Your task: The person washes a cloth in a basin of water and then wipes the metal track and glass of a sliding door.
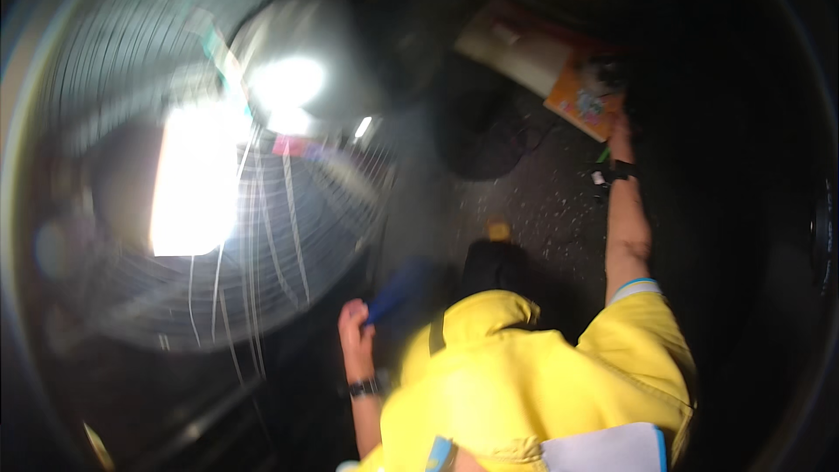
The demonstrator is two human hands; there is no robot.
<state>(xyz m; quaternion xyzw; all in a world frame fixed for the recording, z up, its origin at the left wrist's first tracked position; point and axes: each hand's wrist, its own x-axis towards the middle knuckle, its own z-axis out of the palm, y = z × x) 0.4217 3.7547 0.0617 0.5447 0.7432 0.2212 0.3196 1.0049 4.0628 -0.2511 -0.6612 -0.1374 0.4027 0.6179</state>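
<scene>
My left hand (357, 334), with a dark watch or band at its wrist, is curled around one end of a blurred blue object (396, 292). The kind of object is unclear. My right arm stretches away from me, and my right hand (619, 134) is against the near right corner of an orange printed panel or pack (580, 101). Blur and darkness hide its fingers. A paler, off-white panel (514, 56) adjoins the orange part on the left. A black band (623, 171) circles my right wrist, with a small green strip (604, 155) beside it.
Left, a large round surface with curved ribs (314, 210) carries several pale strands (252, 262), beside a glaring bright panel (196, 183). Dark speckled floor (550, 210) lies ahead, with a dark rounded object (485, 137) and a small yellow item (499, 229). Deep shadow covers the right.
</scene>
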